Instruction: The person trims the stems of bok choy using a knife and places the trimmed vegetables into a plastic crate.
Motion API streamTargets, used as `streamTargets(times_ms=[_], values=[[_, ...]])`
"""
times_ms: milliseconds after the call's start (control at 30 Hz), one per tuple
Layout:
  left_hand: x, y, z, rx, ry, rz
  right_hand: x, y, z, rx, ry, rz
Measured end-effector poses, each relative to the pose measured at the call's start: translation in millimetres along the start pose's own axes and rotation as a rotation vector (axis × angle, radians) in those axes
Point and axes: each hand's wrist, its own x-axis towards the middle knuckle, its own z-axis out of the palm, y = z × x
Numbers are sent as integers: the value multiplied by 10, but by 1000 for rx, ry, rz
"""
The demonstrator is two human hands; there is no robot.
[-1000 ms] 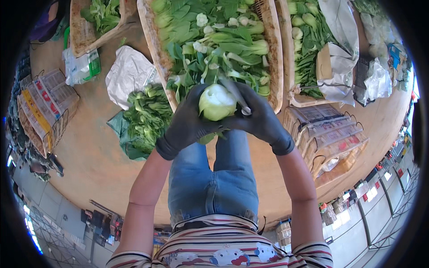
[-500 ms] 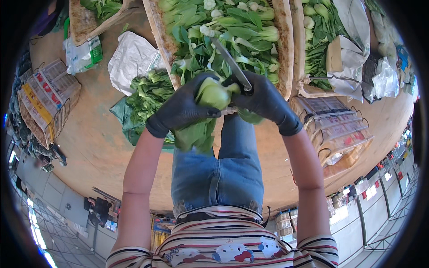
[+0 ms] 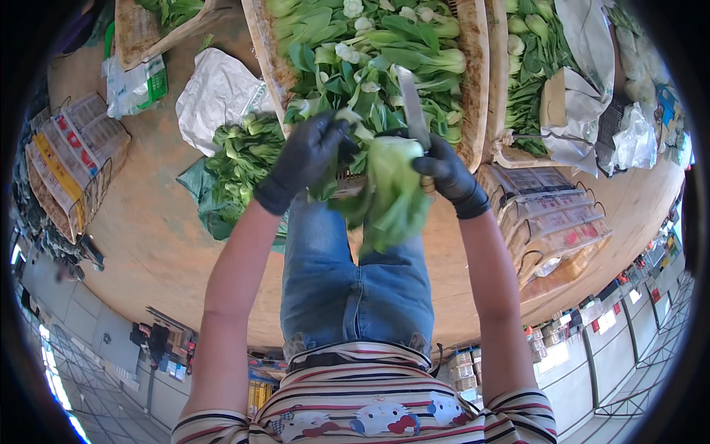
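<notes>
My right hand (image 3: 447, 174), in a black glove, is closed round a knife (image 3: 413, 103) whose blade points away from me over the crate. A head of bok choy (image 3: 392, 177) hangs against that hand, pale base up and leaves down, blurred by motion; it seems gripped along with the knife. My left hand (image 3: 307, 155), also gloved in black, has its fingers curled at the crate's near edge. Beside its fingertips is a pale stalk piece (image 3: 347, 115), and some green leaf shows below; what it grips is unclear.
Ahead stands a crate (image 3: 475, 81) heaped with bok choy. More greens fill a crate (image 3: 523, 111) on the right. A green bag with greens (image 3: 240, 163) and a white sack (image 3: 214, 96) lie on the left. Wrapped wire baskets (image 3: 78, 166) (image 3: 551, 222) stand at both sides.
The bok choy has passed from my left hand to my right and turned base up. My hands have moved apart. The knife now points more straight ahead.
</notes>
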Motion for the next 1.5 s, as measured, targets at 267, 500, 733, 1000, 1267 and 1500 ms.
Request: streamTargets(times_ms=[267,500,733,1000,1267,1500], values=[[-187,-288,233,-350,-116,-191,110,207,14,397,-109,-60],[-534,-141,137,-370,-99,-201,355,152,171,100,-132,-37],[-478,-163,-5,-700,-150,-388,388,161,219,407,-199,-49],[-469,-244,110,-673,-36,-307,319,-189,411,-428,109,-243],[-383,-10,-142,-68,-169,-160,262,-180,448,-726,21,-220],[-513,-229,-281,-637,-190,-341,374,-164,284,-702,283,-537]])
